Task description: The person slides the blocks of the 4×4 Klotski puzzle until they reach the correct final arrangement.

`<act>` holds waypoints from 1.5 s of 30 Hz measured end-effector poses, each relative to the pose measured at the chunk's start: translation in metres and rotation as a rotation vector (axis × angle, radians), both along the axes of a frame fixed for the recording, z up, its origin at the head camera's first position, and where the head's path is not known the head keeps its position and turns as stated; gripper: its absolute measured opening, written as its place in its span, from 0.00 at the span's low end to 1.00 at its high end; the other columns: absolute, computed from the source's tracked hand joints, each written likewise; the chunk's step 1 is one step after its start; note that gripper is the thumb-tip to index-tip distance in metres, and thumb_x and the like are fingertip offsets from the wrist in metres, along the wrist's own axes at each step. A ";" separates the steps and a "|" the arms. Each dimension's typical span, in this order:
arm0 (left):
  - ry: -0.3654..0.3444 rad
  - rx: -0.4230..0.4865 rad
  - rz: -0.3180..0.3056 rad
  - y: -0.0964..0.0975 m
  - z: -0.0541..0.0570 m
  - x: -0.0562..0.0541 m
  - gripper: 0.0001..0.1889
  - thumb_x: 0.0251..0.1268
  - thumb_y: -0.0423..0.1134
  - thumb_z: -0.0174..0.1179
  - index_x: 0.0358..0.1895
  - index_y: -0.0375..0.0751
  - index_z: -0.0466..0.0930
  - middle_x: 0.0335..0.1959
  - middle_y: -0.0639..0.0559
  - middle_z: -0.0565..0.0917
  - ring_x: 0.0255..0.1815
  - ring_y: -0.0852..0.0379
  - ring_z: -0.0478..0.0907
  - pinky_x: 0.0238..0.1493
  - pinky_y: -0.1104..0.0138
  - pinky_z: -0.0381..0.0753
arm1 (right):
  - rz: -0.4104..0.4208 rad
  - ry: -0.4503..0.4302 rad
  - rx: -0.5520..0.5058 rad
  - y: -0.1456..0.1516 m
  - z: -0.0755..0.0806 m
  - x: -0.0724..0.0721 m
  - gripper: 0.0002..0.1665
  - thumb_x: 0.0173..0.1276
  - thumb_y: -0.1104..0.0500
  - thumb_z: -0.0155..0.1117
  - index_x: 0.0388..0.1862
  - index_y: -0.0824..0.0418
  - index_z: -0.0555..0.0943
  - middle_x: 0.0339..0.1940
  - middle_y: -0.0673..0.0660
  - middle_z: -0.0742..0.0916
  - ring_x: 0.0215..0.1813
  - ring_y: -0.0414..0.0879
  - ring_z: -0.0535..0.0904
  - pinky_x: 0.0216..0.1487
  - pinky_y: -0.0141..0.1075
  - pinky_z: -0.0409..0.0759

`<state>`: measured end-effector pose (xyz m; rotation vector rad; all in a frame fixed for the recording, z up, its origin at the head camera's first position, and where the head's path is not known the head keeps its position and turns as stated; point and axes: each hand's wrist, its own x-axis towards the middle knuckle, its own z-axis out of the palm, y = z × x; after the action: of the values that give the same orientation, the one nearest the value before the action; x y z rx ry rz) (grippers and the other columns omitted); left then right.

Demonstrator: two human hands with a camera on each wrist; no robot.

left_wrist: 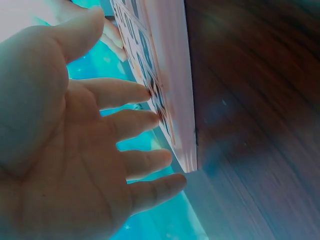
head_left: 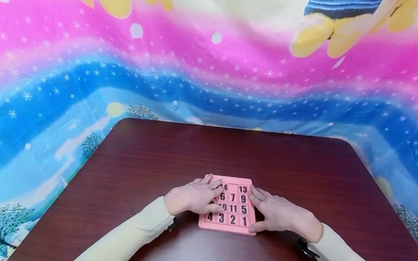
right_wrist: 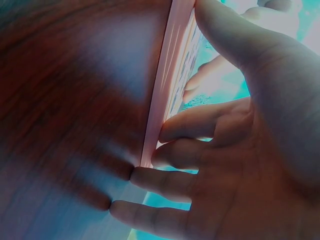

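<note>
A pink sliding number puzzle point(head_left: 226, 228) lies flat on the table, its square tiles printed with black numerals. The bottom row reads 4, 3, 2, 1, and a tile-free slot point(head_left: 232, 188) sits between 14 and 13 in the top row. My left hand point(head_left: 195, 196) spreads over the puzzle's left columns, hiding several tiles; in the left wrist view its index and middle fingertips point(left_wrist: 152, 119) meet the tile face, the thumb raised. Along the right edge rests my right hand point(head_left: 281, 215), fingers extended by the upper side and thumb at the lower right corner.
The dark reddish-brown wooden table point(head_left: 150, 151) has rounded far corners. Behind it and at both sides hangs a colourful cloth backdrop point(head_left: 213, 67) with snowflakes and trees. Light sleeves point(head_left: 127, 233) cover both forearms, with black straps near the wrists.
</note>
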<state>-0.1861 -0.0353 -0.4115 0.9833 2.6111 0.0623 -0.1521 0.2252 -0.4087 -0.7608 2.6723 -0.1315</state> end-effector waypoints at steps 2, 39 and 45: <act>0.000 -0.001 -0.004 -0.002 0.001 0.001 0.39 0.68 0.67 0.49 0.76 0.50 0.60 0.80 0.54 0.54 0.81 0.42 0.47 0.76 0.49 0.55 | -0.005 -0.004 0.001 0.000 0.000 0.000 0.62 0.54 0.29 0.68 0.76 0.64 0.60 0.80 0.65 0.59 0.78 0.61 0.57 0.65 0.60 0.70; 0.074 -0.040 -0.095 0.021 0.002 0.000 0.34 0.71 0.60 0.51 0.75 0.49 0.61 0.79 0.55 0.58 0.81 0.43 0.48 0.76 0.53 0.57 | 0.023 0.013 -0.016 0.002 -0.002 -0.001 0.63 0.54 0.27 0.67 0.76 0.66 0.61 0.79 0.66 0.61 0.77 0.63 0.59 0.63 0.61 0.70; 0.063 -0.032 -0.092 0.023 0.000 0.000 0.37 0.69 0.62 0.52 0.76 0.49 0.60 0.79 0.55 0.58 0.81 0.44 0.47 0.77 0.54 0.55 | 0.019 0.011 -0.009 0.002 -0.002 -0.001 0.63 0.54 0.28 0.67 0.76 0.66 0.61 0.79 0.65 0.61 0.78 0.62 0.59 0.63 0.60 0.70</act>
<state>-0.1861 -0.0128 -0.4114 1.1093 2.6110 -0.0335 -0.1534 0.2272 -0.4103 -0.7916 2.6755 -0.1347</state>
